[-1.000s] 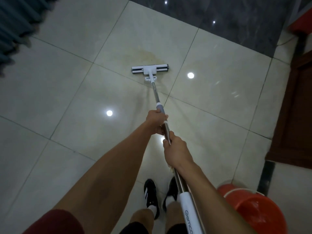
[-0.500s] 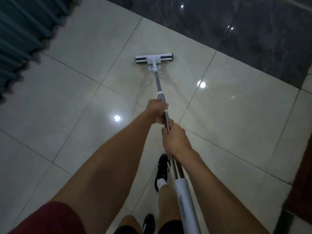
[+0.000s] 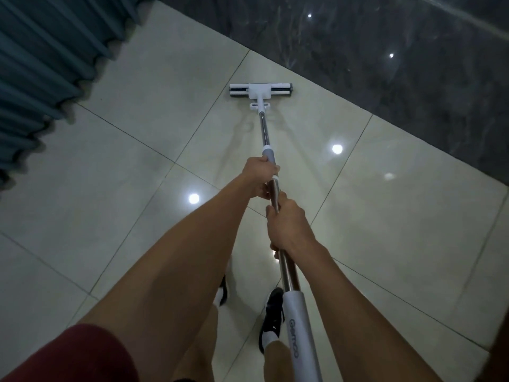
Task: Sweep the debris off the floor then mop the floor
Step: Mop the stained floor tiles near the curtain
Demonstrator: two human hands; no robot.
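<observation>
The left hand (image 3: 260, 175) reaches farther out, its grip clamped on the mop (image 3: 268, 150) pole; the right hand (image 3: 287, 226) is wrapped round it nearer. The pole runs near to far, its flat head (image 3: 261, 91) crosswise on the pale floor (image 3: 385, 216) beside the dark tile.

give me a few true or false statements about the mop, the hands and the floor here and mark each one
1. Both hands grip the mop handle. True: the left hand holds it nearer the head, the right hand closer to the body.
2. The mop head is lifted off the floor. False: it lies flat on a pale tile.
3. The mop head sits on the dark floor band. False: it is on the pale tile, short of that band.
4. A teal curtain hangs at the upper left. True.
5. The person is barefoot. False: a black shoe with a white sock shows beside the handle.
</observation>
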